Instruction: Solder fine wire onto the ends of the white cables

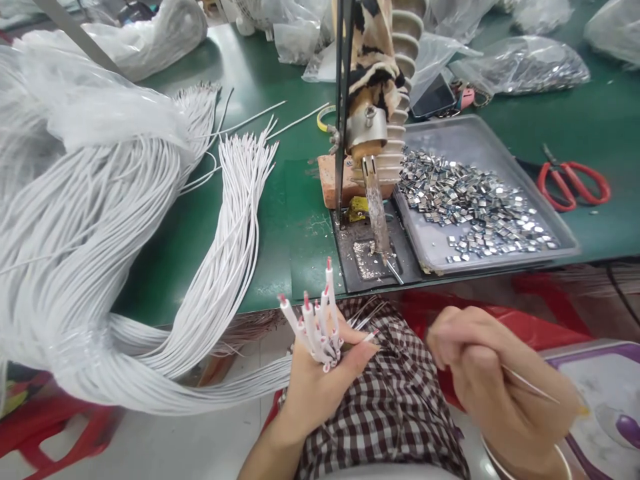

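Our wires (309, 327) are white with reddish tips (307, 299), and our table (270, 270) is green. Behind its front edge we see silver metal pieces (465, 193) and red scissor handles (566, 175); below it, checked maroon-and-white fabric (395, 407).

Open space separates the left hand (320, 387) from the right hand (500, 380); ahead, the upright tool (367, 130) and shallow tray (470, 139) obstruct passage, while white wires (220, 267) block the left.

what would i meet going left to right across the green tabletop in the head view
Large bundle of thin white insulated wires → worn, downward-pointing metal rod → shallow translucent plastic tray of small silvery metal pieces → looped, red-handled scissors.
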Available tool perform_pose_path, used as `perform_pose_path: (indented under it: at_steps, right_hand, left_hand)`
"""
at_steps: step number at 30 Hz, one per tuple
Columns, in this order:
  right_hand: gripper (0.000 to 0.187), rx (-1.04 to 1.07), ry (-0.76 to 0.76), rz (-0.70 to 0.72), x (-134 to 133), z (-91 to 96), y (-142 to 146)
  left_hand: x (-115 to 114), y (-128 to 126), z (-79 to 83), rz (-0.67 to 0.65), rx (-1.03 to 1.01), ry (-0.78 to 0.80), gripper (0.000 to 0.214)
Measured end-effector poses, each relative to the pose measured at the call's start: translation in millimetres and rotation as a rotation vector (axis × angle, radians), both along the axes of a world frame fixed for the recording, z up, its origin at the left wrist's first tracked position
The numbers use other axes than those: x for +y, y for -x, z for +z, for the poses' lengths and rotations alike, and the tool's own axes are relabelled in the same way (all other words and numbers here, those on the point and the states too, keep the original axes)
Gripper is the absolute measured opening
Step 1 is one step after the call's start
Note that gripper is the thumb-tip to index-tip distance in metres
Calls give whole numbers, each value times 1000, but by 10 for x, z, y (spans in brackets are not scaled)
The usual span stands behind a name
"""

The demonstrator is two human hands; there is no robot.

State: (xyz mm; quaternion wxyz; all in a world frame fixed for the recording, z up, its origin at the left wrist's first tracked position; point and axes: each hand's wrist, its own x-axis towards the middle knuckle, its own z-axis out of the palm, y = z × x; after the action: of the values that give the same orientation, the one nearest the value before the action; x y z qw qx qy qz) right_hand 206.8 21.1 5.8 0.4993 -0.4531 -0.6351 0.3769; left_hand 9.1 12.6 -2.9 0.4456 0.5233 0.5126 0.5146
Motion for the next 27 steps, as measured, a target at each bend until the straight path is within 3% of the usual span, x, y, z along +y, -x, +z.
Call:
perform_pose_path:
  at_steps: [3, 9, 20, 24, 27]
  right_hand:
    - [42, 58, 105, 165, 27, 28, 64]
    - [11, -69, 54, 119, 116, 102, 229]
    - [13, -13, 157, 185, 190, 116, 241]
    - [17, 9, 308, 199, 193, 89, 238]
    - [24, 83, 505, 300, 186, 99, 271]
  left_hand:
    - [12, 3, 1, 1, 63, -69, 6]
    - [1, -35, -9, -58, 76, -28, 8]
    - [22, -39, 17, -63, 146, -55, 14]
    - [37, -63, 12, -39, 162, -45, 23]
    - [63, -47, -24, -24, 115, -56, 18]
